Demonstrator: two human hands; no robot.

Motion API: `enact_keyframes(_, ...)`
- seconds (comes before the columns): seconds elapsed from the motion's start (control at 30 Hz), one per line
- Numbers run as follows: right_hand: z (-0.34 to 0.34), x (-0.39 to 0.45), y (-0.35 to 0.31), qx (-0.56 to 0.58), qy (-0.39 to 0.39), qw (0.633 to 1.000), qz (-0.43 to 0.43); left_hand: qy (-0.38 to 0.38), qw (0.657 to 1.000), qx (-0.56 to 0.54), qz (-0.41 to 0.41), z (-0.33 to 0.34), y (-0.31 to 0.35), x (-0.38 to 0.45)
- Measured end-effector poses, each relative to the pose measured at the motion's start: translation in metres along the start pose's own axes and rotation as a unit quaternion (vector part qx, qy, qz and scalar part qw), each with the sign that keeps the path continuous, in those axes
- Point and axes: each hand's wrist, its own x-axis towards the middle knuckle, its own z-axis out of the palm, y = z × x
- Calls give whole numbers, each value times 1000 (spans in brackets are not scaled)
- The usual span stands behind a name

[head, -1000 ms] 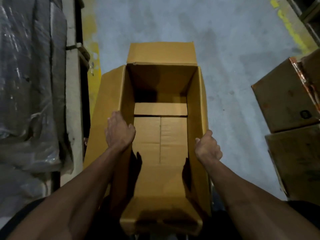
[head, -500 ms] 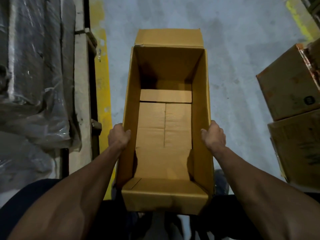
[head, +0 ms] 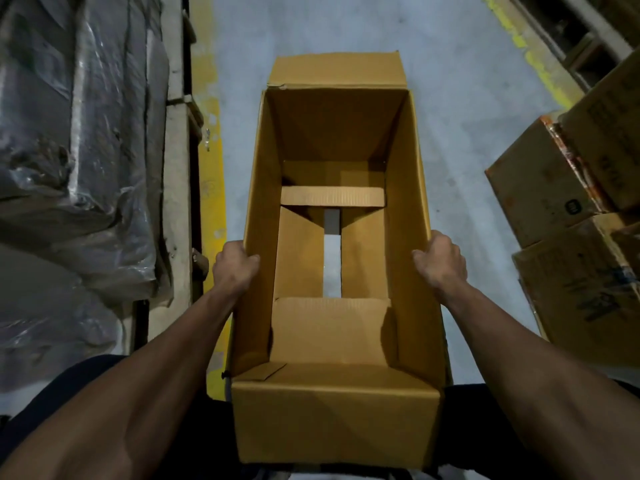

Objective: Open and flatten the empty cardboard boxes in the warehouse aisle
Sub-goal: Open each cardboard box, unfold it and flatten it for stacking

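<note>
The open cardboard box (head: 337,244) stands in the aisle directly in front of the person, its long axis running away from them, on the grey concrete floor (head: 457,109). The left hand (head: 235,268) grips the top edge of the left wall, fingers curled over the rim into the box; the right hand (head: 440,261) grips the right wall's rim the same way (thumb side toward the inside). Both hands sit about halfway along the box's length.

0.5 s ago the 2 long bottom flaps (head: 299,252) met along a closed seam. Now they have parted, and a narrow strip of floor shows through the gap between them. The near short bottom flap (head: 329,327) and the far one (head: 332,196) lie inside over the long flaps' ends. The far top flap (head: 336,69) is folded outward, as before; the hands have kept their places on the rims.

To the left is a plastic-wrapped pallet load (head: 69,150) beside a yellow floor line (head: 211,161). To the right, stacked brown cartons (head: 571,209) stand well apart from the box.
</note>
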Motion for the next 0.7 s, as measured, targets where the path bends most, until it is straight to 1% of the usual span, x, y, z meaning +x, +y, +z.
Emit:
enact_keyframes(0.3, -51, -60, -10, 47, 37, 998, -32, 5, 998, -37, 43, -57, 22, -52)
enact_keyframes(0.5, -77, -85, -15, 67, 68, 995, -31, 27, 996, -60, 57, -77, 31, -79)
enact_keyframes(0.6, -83, -91, -12, 81, 83, 993, -30, 37, 994, -62, 78, -83, 35, -88)
enact_keyframes(0.7, -84, -91, -8, 112, 93, 989, -24, 46, 991, -48, 117, -85, 41, -93)
